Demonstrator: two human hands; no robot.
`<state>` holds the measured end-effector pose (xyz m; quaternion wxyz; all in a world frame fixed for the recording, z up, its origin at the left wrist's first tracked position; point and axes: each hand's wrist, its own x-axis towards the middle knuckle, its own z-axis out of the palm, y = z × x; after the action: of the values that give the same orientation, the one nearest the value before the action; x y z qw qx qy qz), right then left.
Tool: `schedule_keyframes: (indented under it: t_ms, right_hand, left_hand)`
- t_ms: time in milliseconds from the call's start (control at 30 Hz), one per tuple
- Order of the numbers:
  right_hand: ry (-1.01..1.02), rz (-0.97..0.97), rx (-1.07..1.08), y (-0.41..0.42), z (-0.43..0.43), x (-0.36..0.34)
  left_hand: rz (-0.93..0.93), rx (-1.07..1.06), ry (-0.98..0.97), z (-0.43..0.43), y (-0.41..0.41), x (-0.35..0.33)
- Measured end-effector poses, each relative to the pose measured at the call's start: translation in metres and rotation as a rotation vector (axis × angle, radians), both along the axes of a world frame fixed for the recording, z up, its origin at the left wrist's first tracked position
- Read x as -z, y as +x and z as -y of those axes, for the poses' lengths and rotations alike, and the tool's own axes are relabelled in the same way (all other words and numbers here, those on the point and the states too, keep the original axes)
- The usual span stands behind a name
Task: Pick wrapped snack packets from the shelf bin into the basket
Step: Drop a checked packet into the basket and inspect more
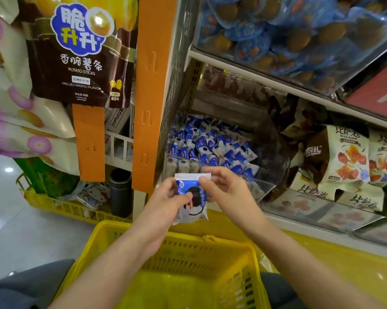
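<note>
My left hand (165,197) has the packet (191,197) by its left side: thumb pressed across the printed front, fingers curled in behind, a firm pinch. My right hand (223,186) comes in from the other side, thumb and forefinger nipping the top right corner just under the crimped seal, the other fingers loosely curled and touching nothing. So both hands are on one blue-and-white wrapped packet with a dark biscuit pictured on it. It hangs upright between them, seal at the top.

Right below it is the far rim of my yellow basket (112,228), so the packet sits over that edge, not inside. The basket opens towards me, with my grey trouser legs on either side.

Just behind my hands is the clear shelf bin (272,152), its front wall nearly at my right knuckles, heaped with more blue-and-white packets (210,143) of the same kind. To its right are cream-and-brown snack bags (339,157). On the shelf above is another clear bin of blue-lidded cups (277,30). To the left an orange hanging strip (152,85) runs down the shelf end, a brown bag of potato sticks (76,52) hangs beyond it, and a dark flask (120,192) stands low by a second yellow basket (54,204) on the floor.
</note>
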<state>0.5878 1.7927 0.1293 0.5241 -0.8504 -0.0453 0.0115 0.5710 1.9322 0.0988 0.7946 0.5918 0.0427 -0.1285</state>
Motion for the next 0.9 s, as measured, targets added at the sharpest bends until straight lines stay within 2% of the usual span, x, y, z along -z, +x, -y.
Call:
schedule_keyframes:
  t_ms: [133, 300, 367, 500, 600, 700, 800, 900]
  right_hand:
    - [0.249, -0.162, 0.019, -0.004, 0.008, 0.012]
    - [0.272, -0.17, -0.022, -0.008, 0.011, 0.03]
    - [0.14, -0.061, -0.059, -0.009, 0.011, 0.034]
    - [-0.396, 0.396, -0.134, -0.014, 0.015, 0.037]
    - [-0.448, 0.469, -0.171, -0.015, 0.018, 0.035]
    - [-0.246, 0.377, -0.051, -0.014, 0.018, 0.035]
    - [0.047, 0.165, 0.15, -0.006, 0.02, 0.035]
    - [0.313, -0.048, 0.26, -0.001, 0.023, 0.036]
  left_hand:
    - [0.025, 0.065, 0.088, 0.004, -0.004, 0.011]
    - [0.081, -0.05, 0.148, 0.01, -0.006, 0.019]
    - [0.08, -0.097, 0.191, 0.011, -0.006, 0.022]
    - [0.074, -0.089, 0.217, 0.013, -0.007, 0.024]
    - [0.05, -0.087, 0.185, 0.014, -0.006, 0.025]
    - [0.024, -0.035, 0.143, 0.014, -0.006, 0.025]
    - [0.004, 0.002, 0.13, 0.013, -0.009, 0.025]
    - [0.042, -0.07, 0.122, 0.012, -0.009, 0.026]
